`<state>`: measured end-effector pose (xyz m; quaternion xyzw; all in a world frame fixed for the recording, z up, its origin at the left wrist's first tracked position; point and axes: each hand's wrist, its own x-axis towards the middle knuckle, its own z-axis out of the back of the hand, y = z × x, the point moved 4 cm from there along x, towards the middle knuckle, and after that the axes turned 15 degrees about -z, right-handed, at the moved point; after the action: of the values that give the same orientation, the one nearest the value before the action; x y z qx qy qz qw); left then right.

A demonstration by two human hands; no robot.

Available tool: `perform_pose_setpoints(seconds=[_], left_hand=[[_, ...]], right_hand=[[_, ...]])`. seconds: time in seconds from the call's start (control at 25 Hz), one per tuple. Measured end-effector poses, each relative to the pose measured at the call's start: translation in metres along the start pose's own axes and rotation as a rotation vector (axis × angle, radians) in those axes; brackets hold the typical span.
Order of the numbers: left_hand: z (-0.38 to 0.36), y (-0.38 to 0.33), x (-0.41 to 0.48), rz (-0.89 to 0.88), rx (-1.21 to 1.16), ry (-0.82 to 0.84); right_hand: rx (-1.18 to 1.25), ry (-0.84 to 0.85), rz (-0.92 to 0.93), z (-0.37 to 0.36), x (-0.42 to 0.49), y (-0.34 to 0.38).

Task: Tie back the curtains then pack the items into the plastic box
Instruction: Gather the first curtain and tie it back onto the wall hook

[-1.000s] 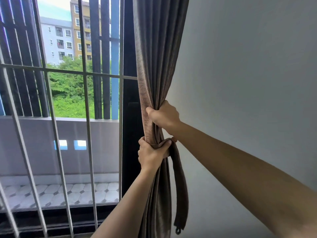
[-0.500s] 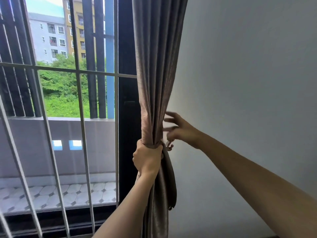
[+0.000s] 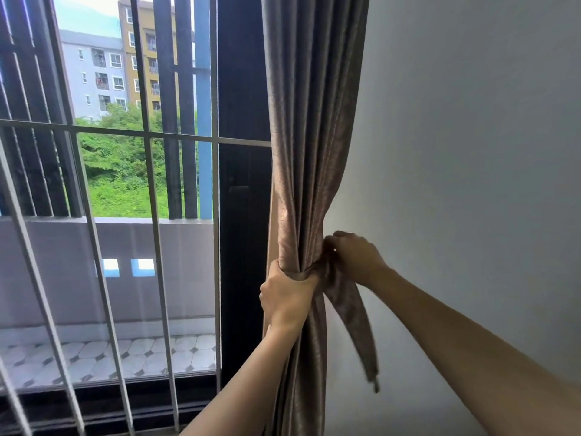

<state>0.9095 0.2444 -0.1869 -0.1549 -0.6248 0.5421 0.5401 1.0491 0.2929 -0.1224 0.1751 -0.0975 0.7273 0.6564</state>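
taupe curtain (image 3: 311, 152): hangs at the right side of the window, just beside the pale wall (image 3: 471, 152), drawn into a narrow bunch at mid height and spreading again above and below.

left hand (image 3: 287, 297): extends up from the lower edge, wraps round the bunch at its narrowest, fingers and thumb curled tight about the cloth, gripping the curtain.

right hand (image 3: 355, 258): extends in from the right, sits just beside the left hand on the wall side of the bunch, fingers curled, pinching the upper end of the fabric tieback (image 3: 352, 316) against the curtain.

fabric tieback: same cloth as the curtain, shows as a band across the bunch by the left thumb, then drops loose toward the lower right; blurred at the free end, with something small and dark there, too smeared to name.

left of the curtain: dark door frame (image 3: 243, 215), then pale window bars (image 3: 147, 215) across the glass; beyond them a balcony parapet (image 3: 63, 262), tiled balcony floor (image 3: 132, 357), green trees (image 3: 125, 165) and apartment blocks (image 3: 103, 73).
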Motion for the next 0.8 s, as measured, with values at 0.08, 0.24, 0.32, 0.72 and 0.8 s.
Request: perform_pose_setpoints(seconds=[0.08, 0.24, 0.32, 0.72, 0.8], left_hand=[[0.0, -0.003, -0.006, -0.013, -0.029, 0.003], [0.004, -0.002, -0.009, -0.063, -0.14, 0.086], [0.002, 0.005, -0.015, -0.102, -0.255, 0.178], [0.002, 0.022, -0.007, -0.052, -0.594, 0.457], [0.004, 0.023, -0.002, -0.034, -0.607, 0.495]], right_hand=[[0.327, -0.031, -0.106, -0.006, -0.005, 0.006], [0.878, 0.129, -0.188, -0.039, -0.013, 0.01], [1.14, 0.241, -0.247, -0.048, -0.022, 0.012], [1.401, 0.323, -0.248, -0.057, -0.037, 0.011], [1.415, 0.387, -0.201, -0.053, -0.039, 0.01]])
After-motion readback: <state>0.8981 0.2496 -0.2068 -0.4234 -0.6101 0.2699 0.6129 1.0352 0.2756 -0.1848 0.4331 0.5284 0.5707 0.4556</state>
